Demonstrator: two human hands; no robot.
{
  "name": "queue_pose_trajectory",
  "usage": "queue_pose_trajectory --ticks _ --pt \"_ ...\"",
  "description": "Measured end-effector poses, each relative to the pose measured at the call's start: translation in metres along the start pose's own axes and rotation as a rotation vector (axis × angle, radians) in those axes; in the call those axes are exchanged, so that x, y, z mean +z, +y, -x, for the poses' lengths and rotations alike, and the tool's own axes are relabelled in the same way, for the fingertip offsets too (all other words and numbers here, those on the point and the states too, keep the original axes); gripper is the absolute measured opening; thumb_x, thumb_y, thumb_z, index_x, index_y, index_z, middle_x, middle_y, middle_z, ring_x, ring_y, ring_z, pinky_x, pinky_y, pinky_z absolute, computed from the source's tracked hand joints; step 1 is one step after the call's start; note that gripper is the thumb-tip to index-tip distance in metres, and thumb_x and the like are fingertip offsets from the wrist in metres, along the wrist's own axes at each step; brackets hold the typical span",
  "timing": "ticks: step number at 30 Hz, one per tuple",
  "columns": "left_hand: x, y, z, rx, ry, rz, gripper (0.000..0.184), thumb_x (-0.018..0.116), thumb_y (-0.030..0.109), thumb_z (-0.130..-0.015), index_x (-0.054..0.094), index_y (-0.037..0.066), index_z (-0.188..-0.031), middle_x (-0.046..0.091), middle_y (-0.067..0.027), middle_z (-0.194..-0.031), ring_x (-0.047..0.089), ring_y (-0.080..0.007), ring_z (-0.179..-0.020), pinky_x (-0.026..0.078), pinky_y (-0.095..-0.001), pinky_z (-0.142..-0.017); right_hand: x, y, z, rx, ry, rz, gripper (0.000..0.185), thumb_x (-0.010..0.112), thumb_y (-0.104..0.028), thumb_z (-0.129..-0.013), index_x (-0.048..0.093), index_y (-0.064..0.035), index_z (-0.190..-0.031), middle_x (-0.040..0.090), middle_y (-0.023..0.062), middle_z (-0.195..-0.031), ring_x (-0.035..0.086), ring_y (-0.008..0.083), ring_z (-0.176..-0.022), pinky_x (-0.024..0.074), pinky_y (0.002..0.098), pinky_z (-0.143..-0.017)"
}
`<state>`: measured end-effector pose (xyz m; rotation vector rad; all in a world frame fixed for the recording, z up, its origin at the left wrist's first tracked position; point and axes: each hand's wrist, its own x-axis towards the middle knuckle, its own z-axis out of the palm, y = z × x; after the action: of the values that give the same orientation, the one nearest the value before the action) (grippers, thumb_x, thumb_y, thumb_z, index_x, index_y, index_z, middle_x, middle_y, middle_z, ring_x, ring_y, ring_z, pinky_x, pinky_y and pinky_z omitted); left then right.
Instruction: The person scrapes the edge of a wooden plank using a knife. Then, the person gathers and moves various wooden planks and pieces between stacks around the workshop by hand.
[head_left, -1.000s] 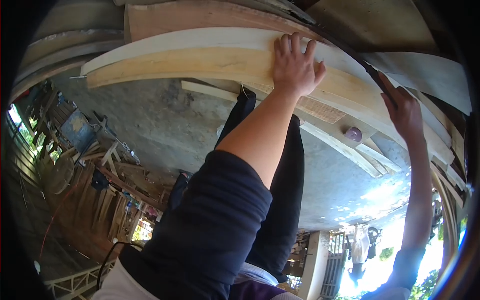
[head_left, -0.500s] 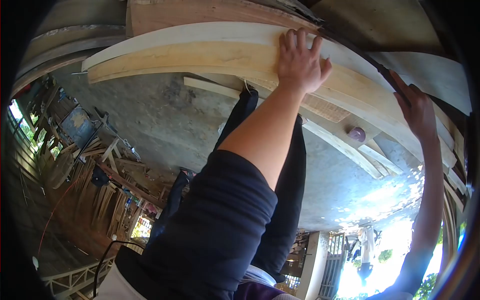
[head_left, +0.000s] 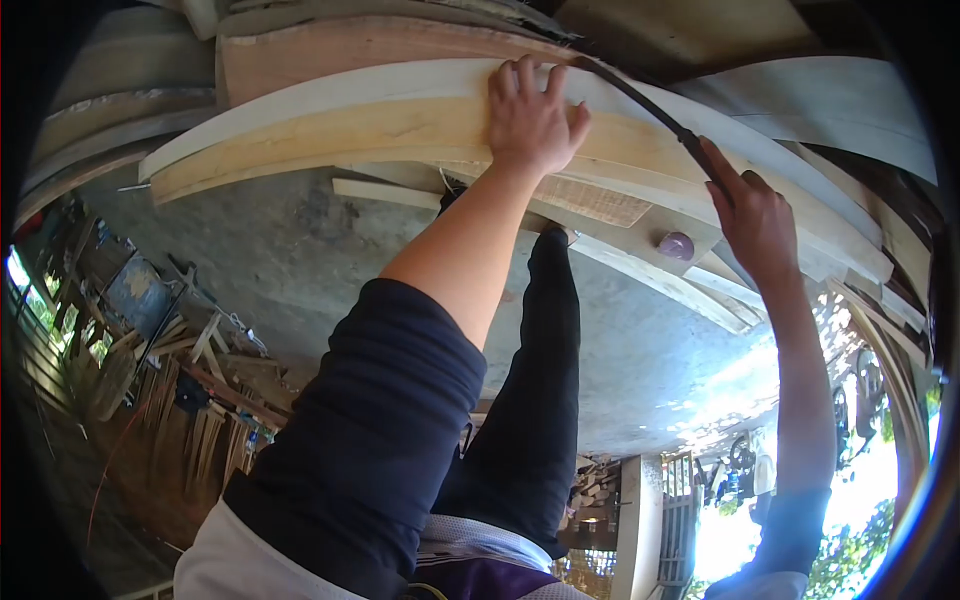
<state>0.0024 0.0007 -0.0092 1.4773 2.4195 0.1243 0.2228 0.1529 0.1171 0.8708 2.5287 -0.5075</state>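
My left hand [head_left: 530,122] lies on a long curved pale wooden board [head_left: 400,118], fingers spread over its upper edge. My right hand [head_left: 755,222] is wrapped round the handle of a long dark blade-like tool [head_left: 645,103]. The tool slants up and left from that hand, and its far end reaches the reddish plank [head_left: 370,58] behind the board, just right of my left fingertips. Whether the tool touches the wood is too unclear to tell.
Under the board are a woven panel [head_left: 598,200], a purple round object [head_left: 676,245] and pale strips [head_left: 655,278] on the concrete floor [head_left: 330,270]. Scrap wood [head_left: 205,420] is piled at the left. A white post [head_left: 638,520] stands at the lower right.
Both hands and the tool appear further left in the view, which has itself shifted. The tool now shows more of its length, angled above the board. My left hand stays spread on the board.
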Motion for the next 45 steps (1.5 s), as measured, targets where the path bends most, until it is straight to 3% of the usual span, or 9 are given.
queue_pose_trajectory --ticks 6,14,19,23,27,33,38,42,45 --pt "0.001 0.000 0.007 -0.006 -0.021 0.007 0.050 0.056 0.045 -0.086 0.053 0.012 -0.123 0.043 -0.0168 -0.125 0.039 -0.0351 -0.117 0.032 -0.0493 -0.103 -0.015 0.021 0.006 0.018 0.008 -0.019 0.048 0.064 -0.022 -0.090 0.054 -0.0277 -0.137 0.060 0.0153 -0.070 0.061 0.0359 -0.065 0.0491 0.0466 -0.060" --pt "-0.006 -0.001 -0.001 -0.013 0.009 0.036 0.049 0.055 0.044 -0.087 0.053 0.011 -0.123 0.042 -0.0174 -0.126 0.038 -0.0353 -0.118 0.031 -0.0484 -0.103 -0.056 0.038 -0.039 -0.225 -0.095 0.007 0.048 0.066 -0.015 -0.086 0.057 -0.0157 -0.134 0.059 0.0185 -0.069 0.058 0.0380 -0.066 0.0451 0.0479 -0.065" --pt "-0.006 0.001 -0.001 -0.023 -0.014 0.029 0.052 0.054 0.046 -0.087 0.051 0.011 -0.125 0.041 -0.0173 -0.128 0.037 -0.0352 -0.119 0.030 -0.0483 -0.104 -0.039 0.043 -0.042 -0.254 -0.027 -0.068 0.046 0.066 -0.017 -0.086 0.059 -0.0153 -0.132 0.061 0.0257 -0.075 0.059 0.0428 -0.070 0.0460 0.0500 -0.067" --pt "-0.007 0.002 -0.001 -0.009 -0.047 0.024 0.052 0.053 0.046 -0.088 0.050 0.012 -0.127 0.040 -0.0169 -0.130 0.036 -0.0349 -0.120 0.030 -0.0484 -0.104 -0.039 0.022 -0.046 -0.164 -0.129 -0.139 0.049 0.065 -0.015 -0.087 0.056 -0.0169 -0.134 0.061 0.0246 -0.075 0.059 0.0418 -0.070 0.0460 0.0496 -0.068" --pt "-0.006 -0.001 -0.003 -0.019 -0.051 0.014 0.052 0.051 0.046 -0.089 0.050 0.011 -0.127 0.040 -0.0163 -0.130 0.036 -0.0351 -0.120 0.028 -0.0481 -0.105 -0.044 0.047 -0.054 -0.273 -0.094 -0.154 0.049 0.066 -0.013 -0.085 0.057 -0.0146 -0.133 0.062 0.0252 -0.077 0.059 0.0416 -0.069 0.0461 0.0488 -0.067" --pt "-0.008 0.003 0.001 -0.031 -0.080 -0.001 0.053 0.053 0.046 -0.088 0.048 0.010 -0.128 0.041 -0.0168 -0.129 0.037 -0.0360 -0.121 0.029 -0.0480 -0.106 -0.046 0.045 -0.048 -0.246 -0.118 -0.115 0.047 0.064 -0.013 -0.085 0.058 -0.0141 -0.132 0.062 0.0253 -0.075 0.060 0.0421 -0.067 0.0472 0.0486 -0.065" --pt "-0.015 0.006 -0.004 -0.015 -0.053 0.043 0.054 0.053 0.046 -0.088 0.051 0.011 -0.129 0.043 -0.0159 -0.130 0.037 -0.0355 -0.121 0.028 -0.0497 -0.106 -0.032 0.017 -0.014 -0.018 -0.125 -0.088 0.046 0.062 -0.026 -0.089 0.053 -0.0283 -0.135 0.064 0.0205 -0.072 0.065 0.0383 -0.071 0.0525 0.0499 -0.065" --pt "-0.019 0.006 -0.003 0.020 -0.024 0.010 0.050 0.055 0.042 -0.088 0.050 0.010 -0.127 0.045 -0.0177 -0.126 0.039 -0.0361 -0.120 0.033 -0.0488 -0.103 -0.023 -0.010 0.001 0.050 -0.034 -0.115 0.047 0.064 -0.026 -0.087 0.055 -0.0188 -0.133 0.065 0.0172 -0.068 0.065 0.0378 -0.062 0.0538 0.0475 -0.061" --pt "-0.015 0.009 -0.001 0.026 -0.020 0.007 0.049 0.053 0.042 -0.090 0.051 0.010 -0.128 0.045 -0.0193 -0.125 0.040 -0.0371 -0.119 0.033 -0.0498 -0.103 -0.011 -0.013 0.008 0.076 0.022 -0.115 0.046 0.064 -0.026 -0.087 0.055 -0.0184 -0.131 0.066 0.0165 -0.069 0.066 0.0364 -0.064 0.0542 0.0462 -0.061"
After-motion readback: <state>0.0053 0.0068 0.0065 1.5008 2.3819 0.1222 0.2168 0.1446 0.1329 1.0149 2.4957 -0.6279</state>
